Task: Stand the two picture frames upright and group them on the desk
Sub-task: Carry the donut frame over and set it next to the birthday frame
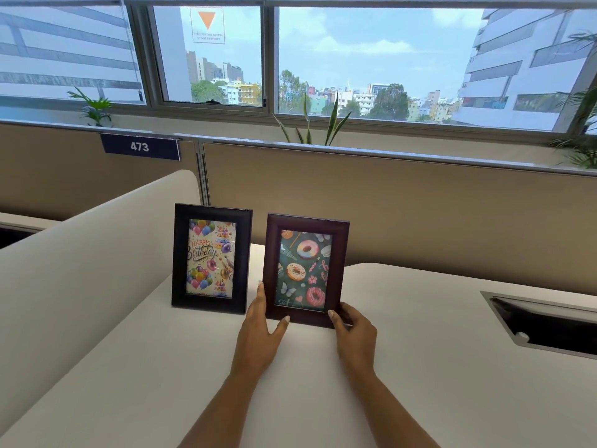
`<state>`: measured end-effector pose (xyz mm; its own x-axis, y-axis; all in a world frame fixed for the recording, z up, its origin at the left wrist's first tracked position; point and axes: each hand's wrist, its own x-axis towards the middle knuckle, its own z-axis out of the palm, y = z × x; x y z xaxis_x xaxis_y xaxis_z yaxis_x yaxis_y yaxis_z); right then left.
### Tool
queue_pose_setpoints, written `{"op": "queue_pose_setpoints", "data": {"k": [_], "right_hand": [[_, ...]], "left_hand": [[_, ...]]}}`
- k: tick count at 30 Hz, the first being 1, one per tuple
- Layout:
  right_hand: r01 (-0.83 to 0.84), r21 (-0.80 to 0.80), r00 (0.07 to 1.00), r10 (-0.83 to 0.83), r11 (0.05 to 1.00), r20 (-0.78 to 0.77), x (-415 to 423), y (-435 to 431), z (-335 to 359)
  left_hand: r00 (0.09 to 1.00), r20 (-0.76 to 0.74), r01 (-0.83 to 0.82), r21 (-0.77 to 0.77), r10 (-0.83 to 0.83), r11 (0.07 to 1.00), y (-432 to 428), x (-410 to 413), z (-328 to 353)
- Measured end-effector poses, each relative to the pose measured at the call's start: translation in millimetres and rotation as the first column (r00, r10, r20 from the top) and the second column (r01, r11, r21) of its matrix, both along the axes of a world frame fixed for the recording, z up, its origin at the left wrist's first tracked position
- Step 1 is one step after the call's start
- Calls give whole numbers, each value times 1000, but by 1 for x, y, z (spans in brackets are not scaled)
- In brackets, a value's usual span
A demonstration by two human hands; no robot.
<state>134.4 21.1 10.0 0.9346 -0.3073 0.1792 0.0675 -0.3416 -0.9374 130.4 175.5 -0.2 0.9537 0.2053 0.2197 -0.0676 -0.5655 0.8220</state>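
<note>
Two picture frames stand upright side by side on the white desk [420,367]. The black frame [210,257] with a "Happy Birthday" balloon picture is on the left, standing free. Just to its right stands the dark brown frame [305,270] with a doughnut picture. My left hand [262,324] holds the brown frame's lower left edge, fingers along the side and thumb at the bottom. My right hand [353,328] grips its lower right corner. A narrow gap separates the two frames.
A curved white divider [80,270] rises along the desk's left side. A beige partition [420,215] with a "473" label [139,146] stands behind the frames. A rectangular cable opening [546,328] is cut into the desk at right. Plants line the window sill.
</note>
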Motion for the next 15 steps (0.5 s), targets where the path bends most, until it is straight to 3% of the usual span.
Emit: {"op": "queue_pose_setpoints", "data": {"k": [9,15], "right_hand": [[30,-2,1000,-30,1000,5,11,2,0],[3,10,1000,-3,1000,-6,8,1,0]], "left_hand": [[999,-47,-16,118,22,993,-2,14,-2],[998,-43,-46,116,51,992,-2,13,-5]]}}
